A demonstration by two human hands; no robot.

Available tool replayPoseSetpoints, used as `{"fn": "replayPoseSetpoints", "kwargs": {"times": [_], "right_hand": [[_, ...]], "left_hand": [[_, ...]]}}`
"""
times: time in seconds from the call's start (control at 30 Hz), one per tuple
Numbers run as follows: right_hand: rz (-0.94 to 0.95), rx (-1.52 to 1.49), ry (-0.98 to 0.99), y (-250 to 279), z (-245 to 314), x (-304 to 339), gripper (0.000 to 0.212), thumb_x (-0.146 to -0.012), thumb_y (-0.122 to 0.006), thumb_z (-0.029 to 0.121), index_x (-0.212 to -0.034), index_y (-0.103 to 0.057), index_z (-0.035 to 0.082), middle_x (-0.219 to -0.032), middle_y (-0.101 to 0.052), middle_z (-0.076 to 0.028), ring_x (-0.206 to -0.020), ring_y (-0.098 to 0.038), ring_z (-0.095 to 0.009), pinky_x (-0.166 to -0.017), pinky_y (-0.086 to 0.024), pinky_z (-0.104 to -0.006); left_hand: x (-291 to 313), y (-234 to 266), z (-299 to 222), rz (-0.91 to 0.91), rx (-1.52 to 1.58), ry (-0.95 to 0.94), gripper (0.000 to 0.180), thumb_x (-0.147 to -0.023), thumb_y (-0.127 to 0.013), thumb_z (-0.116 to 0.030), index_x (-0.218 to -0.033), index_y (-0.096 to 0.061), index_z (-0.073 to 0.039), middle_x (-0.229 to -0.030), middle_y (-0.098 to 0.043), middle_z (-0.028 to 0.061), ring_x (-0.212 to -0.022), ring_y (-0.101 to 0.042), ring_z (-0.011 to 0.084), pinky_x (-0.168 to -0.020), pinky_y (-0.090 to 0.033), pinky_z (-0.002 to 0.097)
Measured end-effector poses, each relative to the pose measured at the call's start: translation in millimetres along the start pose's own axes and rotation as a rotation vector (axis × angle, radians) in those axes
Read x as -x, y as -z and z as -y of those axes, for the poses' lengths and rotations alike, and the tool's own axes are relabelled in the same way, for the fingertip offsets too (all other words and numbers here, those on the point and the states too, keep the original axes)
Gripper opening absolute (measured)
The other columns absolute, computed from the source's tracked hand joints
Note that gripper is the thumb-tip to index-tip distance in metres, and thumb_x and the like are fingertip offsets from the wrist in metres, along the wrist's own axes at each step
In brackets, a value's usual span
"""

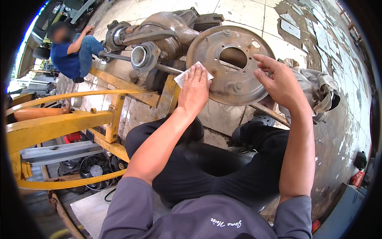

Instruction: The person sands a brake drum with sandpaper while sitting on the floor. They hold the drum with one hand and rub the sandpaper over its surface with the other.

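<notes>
Pale tiled floor [242, 16] underlies the work area, worn and broken toward the upper right. A yellow metal frame [59, 123] occupies the left side. A rusty axle housing [163, 26] lies at top centre. A co-worker [65, 57] in a blue top crouches at upper left, beyond the frame. The round brown plate [223, 81] stands at the right of the housing, ahead of the wearer's knees; it has a large central opening and surface rust. Grey cloth [314, 85] is bunched just right of the plate. A black fan [95, 171] sits low at left, among other parts. The hands are apart, at opposite sides of the plate. The left hand [195, 89] is flat, fingers extended and close together, over a white sheet [181, 79] at the plate's left edge. The right hand [280, 77] is loosely curled, thumb clear of the fingers, at the right edge; contact there cannot be determined. Bolts [238, 87] project from the plate's face.
</notes>
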State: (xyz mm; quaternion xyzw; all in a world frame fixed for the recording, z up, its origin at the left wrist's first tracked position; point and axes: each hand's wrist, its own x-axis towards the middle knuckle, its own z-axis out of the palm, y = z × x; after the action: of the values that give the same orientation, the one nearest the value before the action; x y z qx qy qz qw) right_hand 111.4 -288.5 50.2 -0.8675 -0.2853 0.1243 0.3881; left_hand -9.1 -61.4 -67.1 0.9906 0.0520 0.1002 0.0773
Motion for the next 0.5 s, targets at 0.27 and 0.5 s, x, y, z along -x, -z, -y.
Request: {"fn": "replayPoseSetpoints", "kwargs": {"times": [0.27, 0.5], "right_hand": [[0.008, 0.004, 0.014, -3, -2, 3, 0.041, -0.092, -0.065, 0.019, -0.129, -0.062, 0.001, -0.115, -0.068, -0.026, -0.111, -0.065, -0.038, -0.096, -0.049, -0.0420], [-0.013, -0.001, 0.051, -2, -1, 2, 0.039, -0.092, -0.065, 0.017, -0.127, -0.063, 0.000, -0.113, -0.068, -0.027, -0.110, -0.065, -0.038, -0.096, -0.050, -0.0420]], "left_hand": [[2, -4, 1, 0.014, 0.009, -0.070, 0.045, -0.101, -0.052, -0.022, -0.136, -0.051, 0.005, -0.146, -0.047, 0.0254, -0.141, -0.041, 0.0370, -0.117, -0.032, 0.0446], [6, 0, -4, 0.011, 0.044, -0.116, 0.044, -0.100, -0.054, -0.021, -0.136, -0.053, 0.005, -0.145, -0.048, 0.0261, -0.139, -0.043, 0.0357, -0.116, -0.034, 0.0446]]}}
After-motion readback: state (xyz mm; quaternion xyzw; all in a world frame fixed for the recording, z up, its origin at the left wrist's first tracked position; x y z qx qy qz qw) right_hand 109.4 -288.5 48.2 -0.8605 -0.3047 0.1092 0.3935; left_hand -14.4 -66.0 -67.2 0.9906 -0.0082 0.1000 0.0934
